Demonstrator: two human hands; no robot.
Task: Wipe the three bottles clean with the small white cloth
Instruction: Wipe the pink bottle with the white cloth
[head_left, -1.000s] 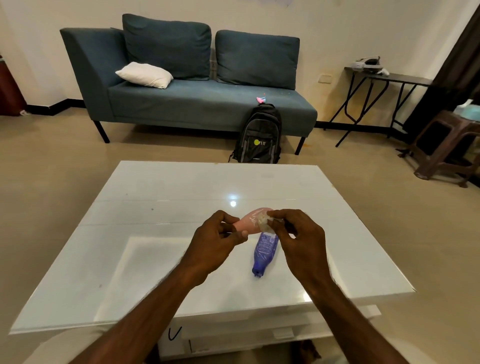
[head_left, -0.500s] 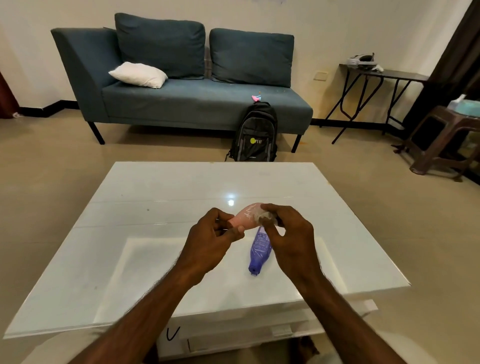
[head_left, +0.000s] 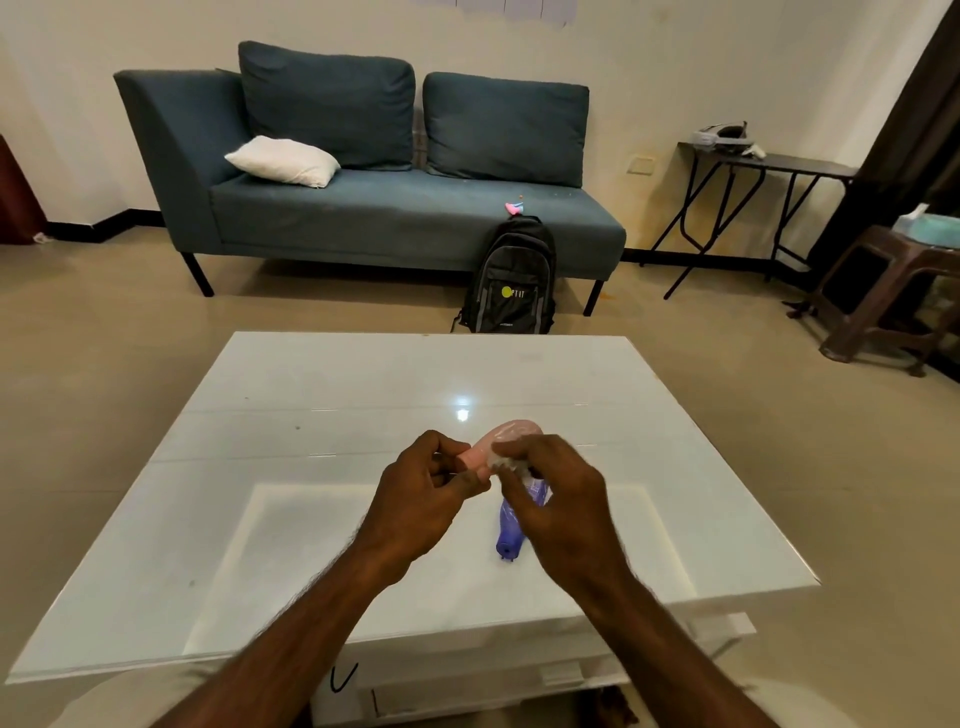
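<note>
My left hand (head_left: 423, 493) grips the near end of a pink bottle (head_left: 511, 432), held above the white glass table (head_left: 311, 415). My right hand (head_left: 553, 499) presses a small white cloth (head_left: 503, 460) against the pink bottle's side. Beneath my right hand a purple bottle (head_left: 508, 530) lies flat on the table, its cap end toward me and its far end hidden by my fingers. A third bottle does not show in this view.
Beyond the table stand a blue sofa (head_left: 389, 208) with a white pillow (head_left: 283, 161) and a black backpack (head_left: 511, 278) on the floor. A black folding table (head_left: 753, 171) and a brown stool (head_left: 883, 291) are at the right.
My right hand with the cloth has slid along the pink bottle toward my left hand. The purple bottle stays put on the table.
</note>
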